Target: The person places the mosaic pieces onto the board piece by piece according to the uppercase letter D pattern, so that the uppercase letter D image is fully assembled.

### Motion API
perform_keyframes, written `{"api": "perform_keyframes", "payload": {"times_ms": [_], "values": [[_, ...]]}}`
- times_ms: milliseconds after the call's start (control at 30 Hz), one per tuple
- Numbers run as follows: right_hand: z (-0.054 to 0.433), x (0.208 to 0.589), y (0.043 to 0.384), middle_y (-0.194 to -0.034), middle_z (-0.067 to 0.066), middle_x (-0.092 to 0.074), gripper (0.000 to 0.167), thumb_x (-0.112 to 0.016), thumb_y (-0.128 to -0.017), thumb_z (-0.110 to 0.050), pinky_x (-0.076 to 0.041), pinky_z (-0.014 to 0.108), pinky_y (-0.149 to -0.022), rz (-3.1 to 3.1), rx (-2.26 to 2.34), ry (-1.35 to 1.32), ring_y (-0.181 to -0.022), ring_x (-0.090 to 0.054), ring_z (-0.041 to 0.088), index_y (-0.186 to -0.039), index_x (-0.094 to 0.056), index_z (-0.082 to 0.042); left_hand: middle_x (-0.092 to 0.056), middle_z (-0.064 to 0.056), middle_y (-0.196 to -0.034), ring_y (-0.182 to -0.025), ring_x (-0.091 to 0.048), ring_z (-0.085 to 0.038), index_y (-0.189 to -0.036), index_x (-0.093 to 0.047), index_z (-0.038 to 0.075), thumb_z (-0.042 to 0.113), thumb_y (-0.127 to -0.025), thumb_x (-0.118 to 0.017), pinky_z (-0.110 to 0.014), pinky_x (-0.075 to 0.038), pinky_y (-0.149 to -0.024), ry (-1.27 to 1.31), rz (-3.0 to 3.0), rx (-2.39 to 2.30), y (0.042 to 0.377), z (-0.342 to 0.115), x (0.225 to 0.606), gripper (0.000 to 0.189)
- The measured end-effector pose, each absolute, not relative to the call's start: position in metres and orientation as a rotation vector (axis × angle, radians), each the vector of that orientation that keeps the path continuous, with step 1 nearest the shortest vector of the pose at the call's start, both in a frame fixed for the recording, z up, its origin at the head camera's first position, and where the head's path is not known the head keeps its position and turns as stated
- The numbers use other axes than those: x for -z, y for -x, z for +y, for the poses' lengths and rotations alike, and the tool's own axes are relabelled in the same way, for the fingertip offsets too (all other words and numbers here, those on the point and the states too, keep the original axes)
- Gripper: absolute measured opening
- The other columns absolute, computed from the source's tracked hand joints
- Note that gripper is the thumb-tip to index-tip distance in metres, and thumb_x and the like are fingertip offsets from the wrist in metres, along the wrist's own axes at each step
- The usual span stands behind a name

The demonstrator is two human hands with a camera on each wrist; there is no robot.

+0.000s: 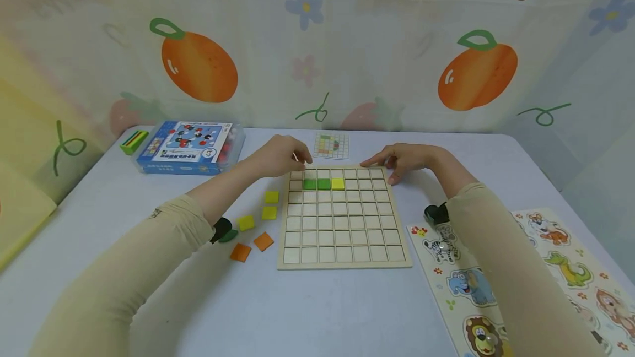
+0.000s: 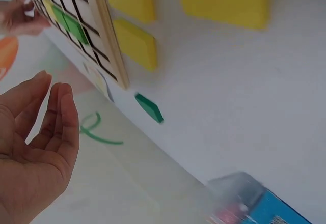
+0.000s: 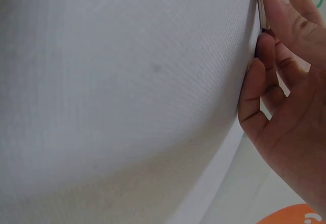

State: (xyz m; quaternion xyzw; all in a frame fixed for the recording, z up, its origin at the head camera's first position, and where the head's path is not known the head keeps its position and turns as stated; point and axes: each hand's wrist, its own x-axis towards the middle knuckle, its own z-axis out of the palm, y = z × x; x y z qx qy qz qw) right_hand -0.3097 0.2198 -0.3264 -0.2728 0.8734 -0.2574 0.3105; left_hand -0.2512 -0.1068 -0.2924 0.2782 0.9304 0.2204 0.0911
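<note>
A wooden grid board (image 1: 344, 264) lies on the table, with two green tiles (image 1: 316, 184) and a yellow tile (image 1: 338, 183) in a row near its far side. My left hand (image 1: 283, 156) hovers by the board's far left corner. In the left wrist view its thumb and fingers are bent towards each other, with nothing visible between them. My right hand (image 1: 408, 160) grips the far right corner of the board, index finger at the far edge and thumb at the side. A small dark green piece (image 2: 149, 107) lies beside the board's corner in the left wrist view.
Left of the board lie several yellow tiles (image 1: 269, 213) and two orange tiles (image 1: 240, 252). A patterned card (image 1: 332, 145) is behind the board. A boxed set (image 1: 188, 146) stands back left, beside a green striped block (image 1: 134, 142). An animal puzzle board (image 1: 446, 291) lies under the right forearm.
</note>
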Motion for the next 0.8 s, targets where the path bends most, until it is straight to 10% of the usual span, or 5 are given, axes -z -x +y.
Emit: {"api": "perform_keyframes", "payload": {"times_ms": [800], "values": [[0.218, 0.324, 0.307, -0.125, 0.012, -0.050, 0.072, -0.081, -0.077, -0.007, -0.032, 0.029, -0.076, 2.311, 0.688, 0.738, -0.093, -0.039, 0.023, -0.142, -0.053, -0.014, -0.064, -0.024, -0.127, -0.116, -0.062, -0.037, -0.122, -0.064, -0.003, 0.006, -0.090, -0.063, -0.048, -0.048, -0.104, -0.526, 2.805, -0.531, 0.267, -0.155, 0.312, 0.034]]}}
